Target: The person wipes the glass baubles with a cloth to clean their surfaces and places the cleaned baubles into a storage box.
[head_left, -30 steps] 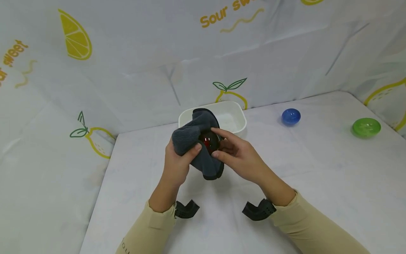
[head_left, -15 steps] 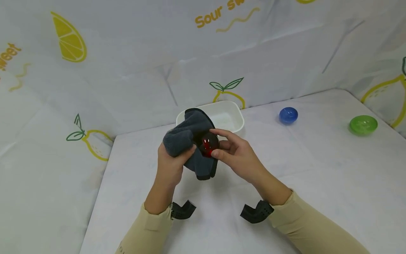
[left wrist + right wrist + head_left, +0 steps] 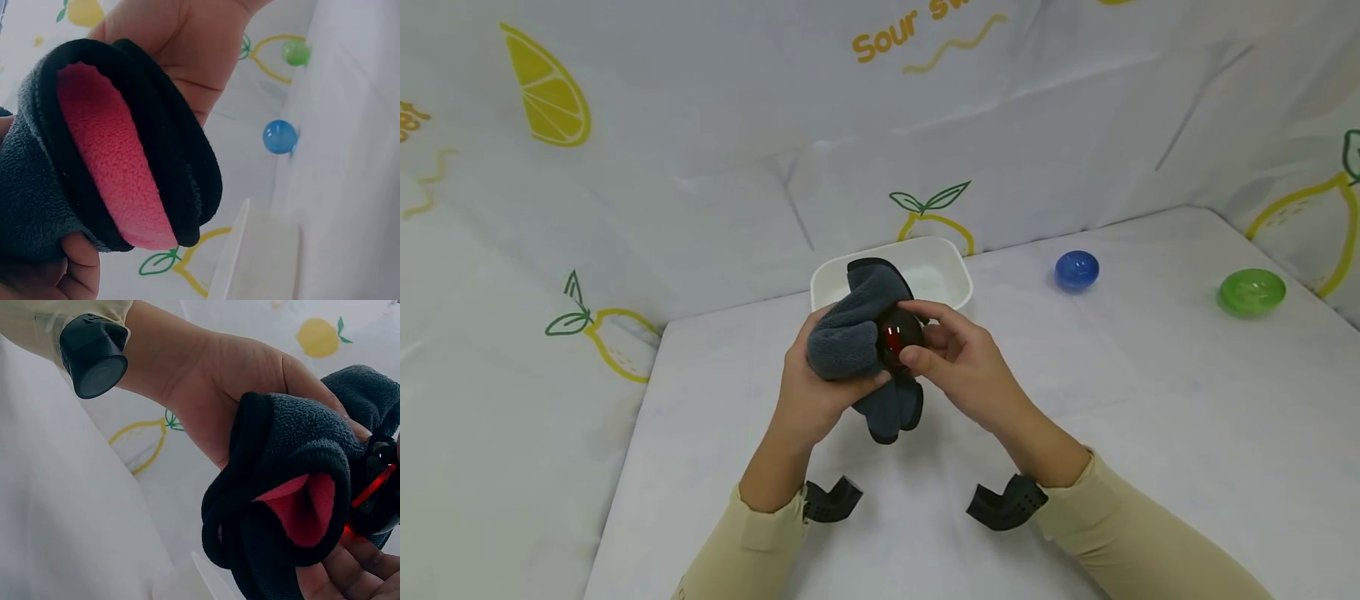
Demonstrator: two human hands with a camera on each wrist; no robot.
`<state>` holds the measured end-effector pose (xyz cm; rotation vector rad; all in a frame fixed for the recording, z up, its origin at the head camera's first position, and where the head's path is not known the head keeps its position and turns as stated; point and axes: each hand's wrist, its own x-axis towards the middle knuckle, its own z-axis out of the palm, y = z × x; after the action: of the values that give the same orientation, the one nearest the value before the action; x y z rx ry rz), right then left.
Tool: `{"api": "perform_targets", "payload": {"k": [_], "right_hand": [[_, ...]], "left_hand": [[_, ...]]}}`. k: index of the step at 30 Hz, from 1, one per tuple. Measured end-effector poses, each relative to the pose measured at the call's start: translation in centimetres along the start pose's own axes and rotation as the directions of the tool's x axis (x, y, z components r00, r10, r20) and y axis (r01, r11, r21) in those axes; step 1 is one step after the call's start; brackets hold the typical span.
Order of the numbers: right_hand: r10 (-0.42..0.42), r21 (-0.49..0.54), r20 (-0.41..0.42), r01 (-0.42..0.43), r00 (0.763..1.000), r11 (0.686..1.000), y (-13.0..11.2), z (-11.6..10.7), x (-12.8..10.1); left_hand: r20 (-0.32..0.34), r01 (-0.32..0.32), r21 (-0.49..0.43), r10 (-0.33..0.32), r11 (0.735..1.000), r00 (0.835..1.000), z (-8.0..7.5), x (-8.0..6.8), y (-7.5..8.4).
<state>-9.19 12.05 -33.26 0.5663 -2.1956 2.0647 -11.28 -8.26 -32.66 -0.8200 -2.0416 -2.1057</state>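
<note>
A glossy dark red ball [image 3: 893,335] is held up over the table between both hands. My left hand [image 3: 808,396] grips a grey-blue towel [image 3: 846,346] bunched against the ball, with its thumb below the ball. The right hand [image 3: 968,362] pinches the ball from the right, thumb in front and fingers at its top and far side. In the left wrist view, folds of the towel [image 3: 119,162] show a pink reverse and black edging; the ball is hidden there. The right wrist view catches part of the ball [image 3: 375,494] beside the towel.
Behind the hands stands a white tray [image 3: 943,279], partly covered by the towel. A blue ball [image 3: 1077,272] and a green ball [image 3: 1251,292] sit farther right on the white-covered table [image 3: 1112,417]. A lemon-print sheet [image 3: 700,125] hangs behind.
The left hand has turned and its thumb has slid lower under the ball; the towel's folds have shifted around it. The right hand keeps its pinch. The camera view has shifted slightly.
</note>
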Motion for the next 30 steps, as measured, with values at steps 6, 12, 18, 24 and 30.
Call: {"api": "perform_targets", "payload": {"k": [6, 12, 18, 24, 30], "right_hand": [[-0.081, -0.071, 0.019, 0.083, 0.996, 0.994, -0.26, 0.31, -0.09], [-0.093, -0.142, 0.029, 0.096, 0.995, 0.985, -0.59, 0.44, -0.19], [-0.113, -0.181, 0.069, 0.124, 0.991, 0.976, -0.59, 0.44, -0.30], [-0.119, -0.200, 0.044, 0.126, 0.992, 0.972, -0.49, 0.26, -0.29], [-0.078, -0.236, -0.011, 0.073, 0.997, 0.969, -0.51, 0.08, -0.15]], "left_hand": [[0.009, -0.008, 0.015, 0.008, 1.000, 1.000, -0.31, -0.01, 0.05], [0.013, -0.023, -0.015, 0.023, 1.000, 1.000, -0.54, -0.02, 0.14], [-0.020, 0.035, -0.006, -0.035, 0.999, 0.999, -0.70, -0.10, 0.14], [-0.035, 0.081, -0.046, -0.082, 0.996, 0.996, -0.64, -0.10, 0.09], [-0.085, 0.106, -0.054, -0.111, 0.993, 0.990, -0.57, 0.03, 0.20]]}}
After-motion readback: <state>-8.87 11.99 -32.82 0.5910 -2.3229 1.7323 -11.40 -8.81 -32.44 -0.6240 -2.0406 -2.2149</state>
